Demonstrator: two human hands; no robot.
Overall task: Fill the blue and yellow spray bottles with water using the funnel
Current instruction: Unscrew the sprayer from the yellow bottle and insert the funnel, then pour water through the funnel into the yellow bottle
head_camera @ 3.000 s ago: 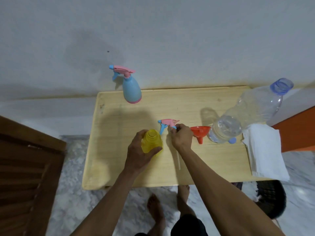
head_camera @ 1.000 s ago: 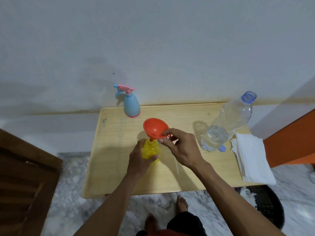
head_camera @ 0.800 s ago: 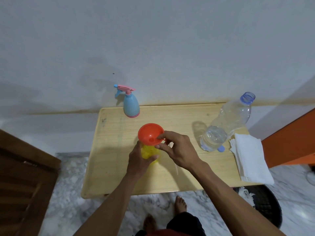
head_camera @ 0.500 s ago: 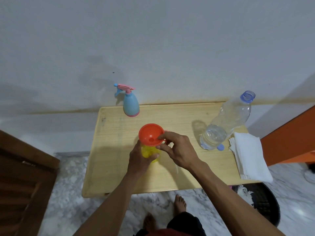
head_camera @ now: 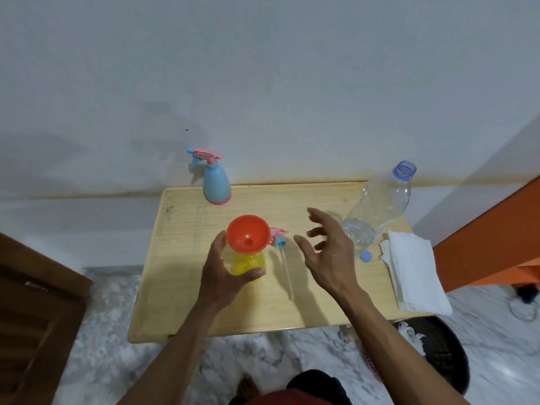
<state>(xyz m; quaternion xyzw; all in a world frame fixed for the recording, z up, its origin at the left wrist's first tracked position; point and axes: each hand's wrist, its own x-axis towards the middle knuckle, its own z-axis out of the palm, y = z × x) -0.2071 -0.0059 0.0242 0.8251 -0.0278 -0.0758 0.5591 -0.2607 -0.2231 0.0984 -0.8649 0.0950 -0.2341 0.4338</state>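
The yellow spray bottle (head_camera: pixel 247 263) stands on the wooden table (head_camera: pixel 321 305) without its head, and my left hand (head_camera: pixel 223 273) grips it around the body. An orange-red funnel (head_camera: pixel 247 234) sits in its neck. Its pink and blue spray head (head_camera: pixel 279 236) lies on the table just right of the funnel, its tube trailing toward me. My right hand (head_camera: pixel 327 249) hovers with spread fingers between the funnel and the clear water bottle (head_camera: pixel 380 206), holding nothing. The blue spray bottle (head_camera: pixel 215 182), with its pink head on, stands at the table's back edge.
The water bottle's blue cap (head_camera: pixel 365 256) lies beside its base. A stack of white napkins (head_camera: pixel 412 273) lies at the table's right edge. A dark basket (head_camera: pixel 438 352) sits on the marble floor below, an orange cabinet (head_camera: pixel 491 235) at the right, a wooden door (head_camera: pixel 35 317) at the left.
My right hand brought the funnel from the table into the yellow bottle's neck, let go of it, and now moves right toward the water bottle. My left hand kept its grip.
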